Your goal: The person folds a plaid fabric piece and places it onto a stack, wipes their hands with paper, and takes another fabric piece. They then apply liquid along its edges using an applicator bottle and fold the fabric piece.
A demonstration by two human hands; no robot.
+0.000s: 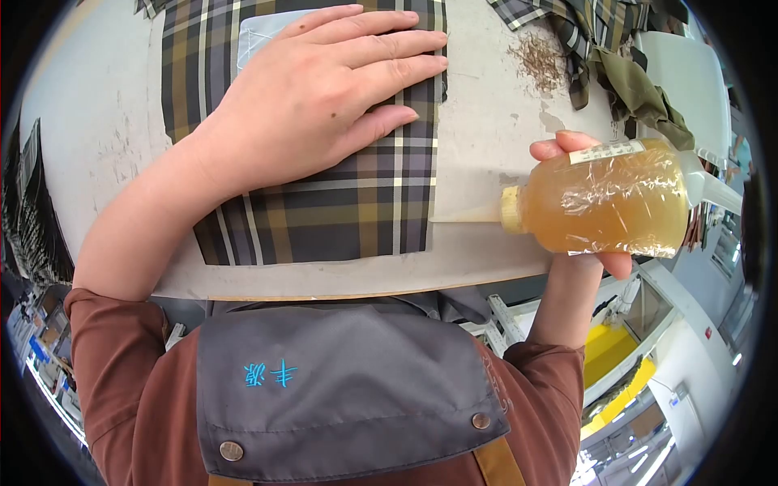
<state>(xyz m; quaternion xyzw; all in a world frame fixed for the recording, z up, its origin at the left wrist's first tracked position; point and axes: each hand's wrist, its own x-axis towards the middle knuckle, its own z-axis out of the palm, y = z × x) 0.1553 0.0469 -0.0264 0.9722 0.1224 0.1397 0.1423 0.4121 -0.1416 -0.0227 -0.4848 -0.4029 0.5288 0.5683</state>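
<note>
My left hand (332, 85) lies flat with fingers stretched on a piece of plaid fabric (348, 215) in dark grey, brown and white. Partly under that hand shows a light grey patch (258, 39) with thin lines on it. In my right hand (567, 144) is a glue bottle (612, 198) of amber liquid, tilted on its side, its yellow cap and thin pale nozzle (466, 217) pointing left. The nozzle tip is at the fabric's right edge; whether it touches I cannot tell. Most of the right hand's fingers are hidden behind the bottle.
The fabric rests on a pale, scuffed table (478, 271) with a curved front edge. Brown thread scraps (539, 63) lie at the upper right, beside bunched plaid and olive cloth (640, 93). A white plastic object (689, 85) stands on the far right. Dark fabric (36, 211) hangs at the left.
</note>
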